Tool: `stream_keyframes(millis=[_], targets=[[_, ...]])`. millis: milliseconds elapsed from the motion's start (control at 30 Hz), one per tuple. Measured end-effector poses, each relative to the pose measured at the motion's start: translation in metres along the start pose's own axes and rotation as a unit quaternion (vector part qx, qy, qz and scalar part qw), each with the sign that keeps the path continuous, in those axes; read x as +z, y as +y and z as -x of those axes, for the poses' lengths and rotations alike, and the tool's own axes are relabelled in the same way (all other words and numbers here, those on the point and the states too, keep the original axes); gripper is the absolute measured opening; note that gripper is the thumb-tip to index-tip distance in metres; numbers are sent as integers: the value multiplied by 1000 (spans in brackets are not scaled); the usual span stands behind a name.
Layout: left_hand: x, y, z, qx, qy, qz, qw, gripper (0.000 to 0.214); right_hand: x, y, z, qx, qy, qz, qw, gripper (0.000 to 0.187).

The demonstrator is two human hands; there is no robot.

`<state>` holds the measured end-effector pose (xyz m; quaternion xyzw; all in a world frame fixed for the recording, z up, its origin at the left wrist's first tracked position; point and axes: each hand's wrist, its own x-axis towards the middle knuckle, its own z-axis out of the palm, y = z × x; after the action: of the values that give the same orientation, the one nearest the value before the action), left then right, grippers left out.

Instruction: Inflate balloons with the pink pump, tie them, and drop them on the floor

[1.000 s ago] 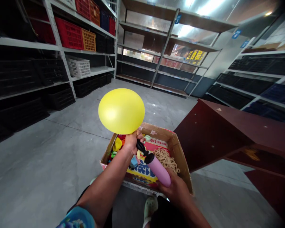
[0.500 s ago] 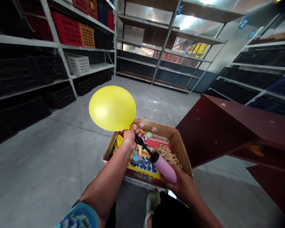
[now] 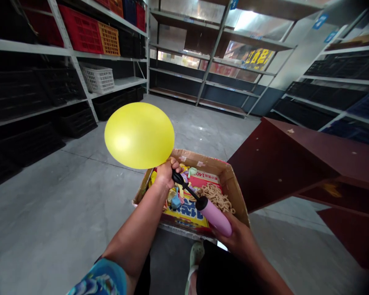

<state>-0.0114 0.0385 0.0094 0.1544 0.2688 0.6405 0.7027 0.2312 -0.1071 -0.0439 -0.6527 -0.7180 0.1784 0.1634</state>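
A yellow balloon [image 3: 139,135], inflated, sits at the nozzle end of a pink and black hand pump [image 3: 215,215]. My left hand [image 3: 167,172] is closed round the balloon's neck and the pump's black nozzle end, which the fingers partly hide. My right hand [image 3: 233,233] grips the pink barrel from below. Between barrel and black front part a stretch of the rod shows. Under both hands stands an open cardboard box [image 3: 238,196] holding limp balloons [image 3: 176,200] in several colours, a heap of beige balloons or bands [image 3: 215,196] and red-and-yellow printed cardboard [image 3: 184,213].
Dark red boards or a piece of furniture [image 3: 283,164] stand close on the right. Metal shelving with red crates [image 3: 80,30], a white basket [image 3: 98,78] and black crates lines the left. More racks [image 3: 203,78] stand at the back. My shoe [image 3: 197,254] is below the box.
The yellow balloon has grown larger, swelling to the left and upward. Both hands keep their hold on the balloon and pump. The view has shifted slightly.
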Motion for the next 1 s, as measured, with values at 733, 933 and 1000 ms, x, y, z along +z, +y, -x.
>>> stream_keyframes(millis=[733,933,1000], targets=[[0,-36,1,40,21,-54,998,18,28,-96,-82,-116,94,107,983,34],[-8,-22,-5,11,14,-42,999,21,44,-79,-86,-126,124,129,976,21],[-12,-10,-9,47,28,-25,998,21,44,-63,-87,-117,112,108,981,21]])
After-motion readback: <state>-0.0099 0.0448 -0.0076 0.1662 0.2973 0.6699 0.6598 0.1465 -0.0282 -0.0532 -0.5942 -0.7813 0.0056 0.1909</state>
